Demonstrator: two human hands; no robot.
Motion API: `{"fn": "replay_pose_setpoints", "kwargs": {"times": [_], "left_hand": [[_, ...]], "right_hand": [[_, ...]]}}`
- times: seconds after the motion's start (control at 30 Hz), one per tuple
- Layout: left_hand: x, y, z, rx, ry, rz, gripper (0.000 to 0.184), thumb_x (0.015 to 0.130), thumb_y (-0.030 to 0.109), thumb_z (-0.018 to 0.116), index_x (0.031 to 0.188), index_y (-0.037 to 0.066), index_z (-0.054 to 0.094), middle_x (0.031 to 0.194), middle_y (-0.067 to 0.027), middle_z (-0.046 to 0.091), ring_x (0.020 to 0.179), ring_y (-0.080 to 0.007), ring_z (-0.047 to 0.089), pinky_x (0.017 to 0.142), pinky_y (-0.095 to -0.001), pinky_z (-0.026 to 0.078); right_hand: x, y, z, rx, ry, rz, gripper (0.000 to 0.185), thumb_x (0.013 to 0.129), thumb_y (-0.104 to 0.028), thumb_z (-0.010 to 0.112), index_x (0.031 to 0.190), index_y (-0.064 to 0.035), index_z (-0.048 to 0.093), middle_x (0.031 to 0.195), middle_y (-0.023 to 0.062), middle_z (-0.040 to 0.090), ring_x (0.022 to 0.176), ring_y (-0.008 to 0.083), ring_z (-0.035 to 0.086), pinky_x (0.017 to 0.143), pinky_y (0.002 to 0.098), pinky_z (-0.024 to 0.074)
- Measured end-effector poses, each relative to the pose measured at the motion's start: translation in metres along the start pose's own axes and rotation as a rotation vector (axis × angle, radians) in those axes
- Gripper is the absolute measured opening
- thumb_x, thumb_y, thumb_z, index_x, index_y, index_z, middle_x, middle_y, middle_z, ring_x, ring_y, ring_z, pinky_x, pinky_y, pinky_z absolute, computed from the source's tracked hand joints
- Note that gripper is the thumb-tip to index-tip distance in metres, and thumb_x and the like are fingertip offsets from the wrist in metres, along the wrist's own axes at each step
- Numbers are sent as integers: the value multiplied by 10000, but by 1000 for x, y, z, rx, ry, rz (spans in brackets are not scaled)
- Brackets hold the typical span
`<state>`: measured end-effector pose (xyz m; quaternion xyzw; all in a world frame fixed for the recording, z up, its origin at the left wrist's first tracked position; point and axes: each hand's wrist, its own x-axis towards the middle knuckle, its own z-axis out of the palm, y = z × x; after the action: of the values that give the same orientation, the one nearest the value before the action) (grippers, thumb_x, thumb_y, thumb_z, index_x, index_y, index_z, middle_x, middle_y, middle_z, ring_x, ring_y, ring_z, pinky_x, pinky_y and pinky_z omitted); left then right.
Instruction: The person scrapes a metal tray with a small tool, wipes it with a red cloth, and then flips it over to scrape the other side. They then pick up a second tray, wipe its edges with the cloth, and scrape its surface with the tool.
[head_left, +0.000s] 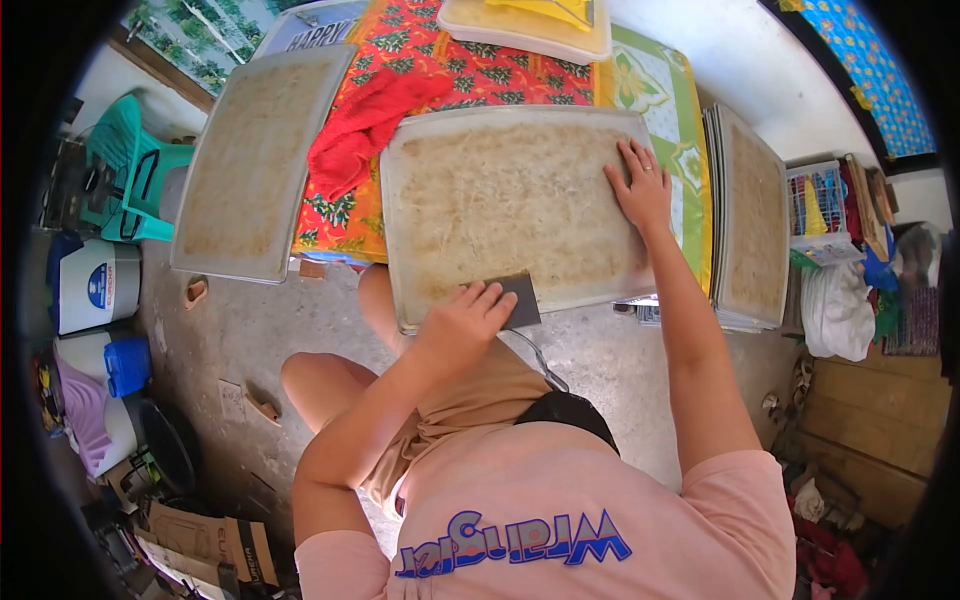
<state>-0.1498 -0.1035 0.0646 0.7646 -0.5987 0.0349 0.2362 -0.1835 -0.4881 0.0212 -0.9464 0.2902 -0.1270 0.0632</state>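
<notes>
In front of me a large rectangular tray (520, 200) with a brown-stained, pale surface rests on the table and sticks out over its near edge toward my lap. My left hand (462, 322) is closed on a dark grey flat rectangular piece (518, 300) at the tray's near edge. Fingers spread, my right hand (640, 187) lies flat on the tray's right side, with a ring on one finger. Just left of the tray is a crumpled red cloth (365, 135).
A similar tray (255, 165) sits on the left, and a stack of trays (750, 215) stands on the right. The patterned tablecloth (480, 75) holds a white tub (525, 42) at the back. A green chair (135, 170) and a cooler box (98, 287) are at left.
</notes>
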Motion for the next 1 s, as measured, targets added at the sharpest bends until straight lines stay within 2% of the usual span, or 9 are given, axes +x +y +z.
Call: {"fn": "replay_pose_setpoints", "kwargs": {"times": [0.13, 0.33, 0.43, 0.63, 0.67, 0.8, 0.9, 1.0], "left_hand": [[0, 12, -1, -39, -96, 72, 397, 797, 94, 585, 1189, 61, 636, 1175, -156, 666, 1062, -325, 652, 885, -420, 540], [3, 2, 0, -52, -47, -38, 406, 804, 90, 582, 1205, 56, 634, 1194, -148, 656, 1072, -334, 646, 907, -423, 528], [1, 12, 0, -44, -100, 44, 404, 799, 78, 584, 1199, 50, 635, 1187, -158, 662, 1069, -338, 649, 908, -431, 532], [5, -2, 3, -17, -6, -10, 385, 779, 80, 599, 1161, 52, 645, 1187, -168, 660, 1069, -307, 654, 828, -410, 561], [6, 2, 0, 14, -63, 5, 383, 775, 80, 602, 1154, 46, 643, 1197, -170, 654, 1073, -298, 652, 818, -404, 561], [2, 14, 5, -11, -49, 117, 397, 766, 71, 603, 1160, 49, 641, 1182, -177, 663, 1041, -313, 666, 833, -403, 559], [7, 3, 3, -17, -7, -9, 403, 773, 82, 605, 1173, 52, 640, 1169, -167, 666, 1030, -324, 663, 848, -406, 552], [7, 9, 5, -55, -63, 17, 411, 773, 73, 605, 1182, 54, 642, 1173, -160, 671, 1051, -342, 658, 871, -418, 546]], "right_hand": [[0, 0, -1, -10, -4, 4, 600, 936, -581, 491, 1460, -290, 461, 1560, -4, 379, 1458, 215, 299, 1180, 522, 175], [-1, 0, -2, -2, -11, 4, 608, 934, -587, 490, 1461, -286, 460, 1561, -3, 376, 1457, 217, 298, 1180, 524, 173], [1, 1, 0, -14, -4, 2, 607, 934, -587, 490, 1459, -286, 462, 1559, -3, 379, 1457, 218, 298, 1181, 521, 173], [-1, 0, -2, -8, -6, -1, 605, 936, -585, 486, 1462, -288, 457, 1560, -3, 378, 1458, 217, 297, 1183, 517, 173], [-1, 1, -1, -16, -6, 2, 605, 936, -584, 487, 1463, -288, 456, 1560, -4, 378, 1458, 217, 298, 1183, 517, 174], [1, -1, 0, -16, -14, 10, 607, 937, -583, 487, 1465, -289, 452, 1559, -3, 380, 1456, 217, 301, 1182, 517, 176], [0, -1, -2, -10, -9, 7, 607, 936, -584, 489, 1465, -289, 452, 1557, -3, 384, 1455, 217, 304, 1180, 519, 178], [-1, 1, -1, -24, -2, 5, 608, 934, -586, 491, 1464, -291, 454, 1557, -3, 384, 1453, 216, 307, 1179, 523, 179]]}}
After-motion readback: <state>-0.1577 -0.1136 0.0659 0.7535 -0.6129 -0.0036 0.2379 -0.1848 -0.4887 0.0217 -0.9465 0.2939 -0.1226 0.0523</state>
